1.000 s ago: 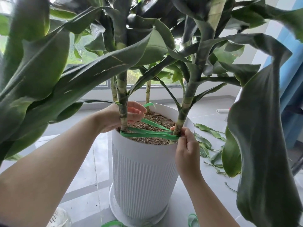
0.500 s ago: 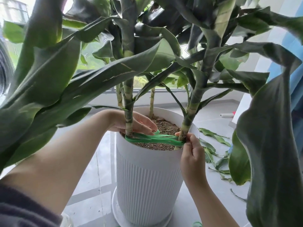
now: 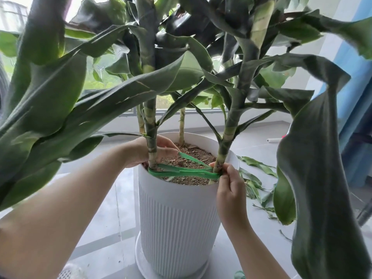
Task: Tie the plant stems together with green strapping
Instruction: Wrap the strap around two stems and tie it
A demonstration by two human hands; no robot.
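A tall white ribbed pot [image 3: 177,222] holds soil and several plant stems. Green strapping [image 3: 185,172] runs in a flat loop between the left stem [image 3: 151,146] and the right stem [image 3: 222,156], just above the soil. My left hand [image 3: 141,152] reaches behind the left stem and pinches one free end of the strapping, which slants across the soil. My right hand [image 3: 228,184] pinches the strapping where it wraps the base of the right stem. Two thinner stems stand at the back of the pot [image 3: 182,127].
Long dark leaves hang over both arms and crowd the right side [image 3: 326,178]. Cut leaves [image 3: 255,178] lie on the grey floor right of the pot. A white saucer [image 3: 141,260] sits under the pot. A window is behind.
My left hand has drawn back behind the left stem, lifting the free end of the strapping into a slant. My right hand keeps its pinch at the right stem. The view moved closer.
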